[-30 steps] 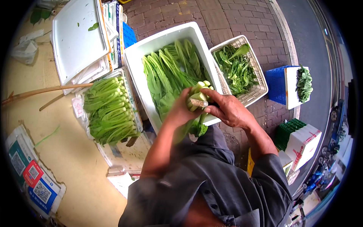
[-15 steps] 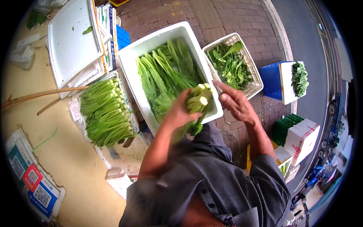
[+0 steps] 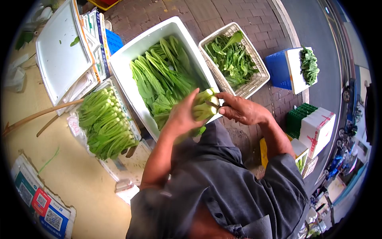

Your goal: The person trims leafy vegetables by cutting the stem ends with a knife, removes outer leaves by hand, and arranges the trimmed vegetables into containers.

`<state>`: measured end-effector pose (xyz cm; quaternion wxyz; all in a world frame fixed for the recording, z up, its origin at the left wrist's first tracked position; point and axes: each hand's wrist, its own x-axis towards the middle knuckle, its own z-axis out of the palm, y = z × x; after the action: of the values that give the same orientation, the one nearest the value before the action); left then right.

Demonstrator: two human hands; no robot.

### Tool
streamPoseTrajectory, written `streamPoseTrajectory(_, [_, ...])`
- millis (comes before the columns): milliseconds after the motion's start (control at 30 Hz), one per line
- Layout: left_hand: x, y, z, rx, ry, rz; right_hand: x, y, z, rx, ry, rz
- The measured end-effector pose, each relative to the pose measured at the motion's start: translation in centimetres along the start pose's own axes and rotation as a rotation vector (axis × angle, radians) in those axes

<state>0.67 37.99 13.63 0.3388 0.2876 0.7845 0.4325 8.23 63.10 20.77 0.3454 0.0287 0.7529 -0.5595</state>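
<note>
My left hand (image 3: 180,115) is wrapped round a bunch of leafy greens (image 3: 203,110), its pale cut stem ends facing right. Pinched in my right hand (image 3: 246,111) is a small knife (image 3: 212,104), mostly hidden by the fingers. Its dark blade is against the stem ends. Both hands are over the near right corner of a white foam box (image 3: 175,26). Long-stemmed greens (image 3: 157,75) lie inside that box.
Left of the box, trimmed bunches (image 3: 107,123) are stacked in rows on a tray. A beige plastic basket (image 3: 258,81) holds loose leaves. Further right are a blue crate (image 3: 278,69) and a white carton (image 3: 317,129). Foam lids (image 3: 63,47) and a stick (image 3: 43,115) are at left.
My right hand has moved left, bringing the knife from beside the bunch onto its stem ends. My left hand still grips the greens. The whole view has shifted slightly.
</note>
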Motion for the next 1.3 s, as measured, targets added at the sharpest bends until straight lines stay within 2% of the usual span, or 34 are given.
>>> streamPoseTrajectory(233, [0.0,-0.2,0.7,0.096,-0.003,0.014,-0.8,1.6,0.7,0.194,-0.045,0.072])
streamPoseTrajectory(367, [0.5,-0.8,0.8,0.042,0.02,0.021,0.1,3.7,2.5,0.155,0.183,-0.072])
streamPoseTrajectory(433, [0.8,-1.1,0.9,-0.052,-0.042,0.025,0.5,4.5,3.1,0.194,0.249,-0.113])
streamPoseTrajectory(500, [0.6,-2.3,1.3,-0.212,-0.072,0.012,0.6,4.8,3.4,0.195,0.353,-0.004])
streamPoseTrajectory(533, [0.6,-1.5,0.6,-0.13,-0.078,0.016,0.8,4.8,3.6,0.175,0.413,-0.127])
streamPoseTrajectory(567, [0.4,-1.7,0.0,-0.169,-0.126,-0.002,0.9,4.4,4.3,0.305,0.472,-0.085])
streamPoseTrajectory(633, [-0.1,-2.4,-0.8,-0.327,-0.087,0.1,0.6,4.1,3.5,0.387,0.486,-0.002])
streamPoseTrajectory(700, [-1.5,-2.1,-3.2,-0.37,-0.021,0.131,1.6,6.6,3.2,0.415,0.643,-0.025])
streamPoseTrajectory(733, [-2.7,-2.1,-4.7,-0.43,0.031,0.141,2.2,7.9,3.0,0.516,0.644,-0.094])
streamPoseTrajectory(833, [-7.1,-1.6,-10.0,-0.552,0.151,0.156,4.0,9.4,3.2,0.451,0.684,-0.09])
streamPoseTrajectory(867, [-8.3,-2.2,-11.6,-0.639,0.225,0.296,4.6,9.8,3.6,0.45,0.672,-0.084])
streamPoseTrajectory(900, [-10.1,-1.7,-13.6,-0.765,0.239,0.309,5.2,10.7,3.9,0.445,0.649,-0.056])
streamPoseTrajectory(967, [-13.7,-2.2,-18.0,-0.576,0.405,0.378,6.4,10.1,5.3,0.431,0.578,-0.045])
streamPoseTrajectory(1000, [-16.2,-0.9,-21.3,-0.381,0.418,0.329,7.1,9.7,6.0,0.415,0.551,-0.044])
streamPoseTrajectory(1033, [-18.5,-0.4,-23.1,-0.322,0.487,0.224,7.8,10.0,6.7,0.406,0.532,-0.03])
streamPoseTrajectory(1100, [-22.6,-0.6,-26.3,-0.008,0.653,0.069,9.0,8.7,8.2,0.354,0.493,-0.005])
streamPoseTrajectory(1167, [-24.7,1.0,-28.8,0.254,0.636,-0.23,10.1,8.6,9.5,0.335,0.462,0.014])
streamPoseTrajectory(1300, [-27.2,-4.0,-29.0,0.728,0.556,-0.379,12.0,8.6,12.1,0.271,0.4,0.045])
